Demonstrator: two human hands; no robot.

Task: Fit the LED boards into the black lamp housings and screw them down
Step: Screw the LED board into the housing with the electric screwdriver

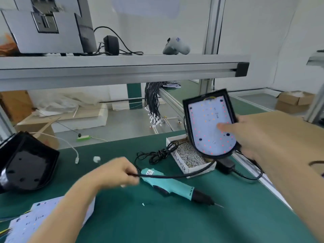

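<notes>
The right hand (249, 135) at centre right of the frame grips a black lamp housing (231, 109) held up off the table, its thumb laid across the white LED board (208, 123) seated inside it. The housing tilts toward the camera, rounded end down. The left hand (115, 174), blurred at lower centre, pinches a black cable (175, 176) that runs right toward the held housing. Just right of that hand a teal electric screwdriver (168, 185) lies on the green table (175, 221), tip pointing to the lower right. Behind it, under the raised housing, a white cardboard box of small screws (188, 156) sits beside a coiled black lead. At the left edge a second black housing (26, 163) rests empty, hollow side up. In the lower left corner a stack of LED boards (36, 220) lies partly under the left forearm.
</notes>
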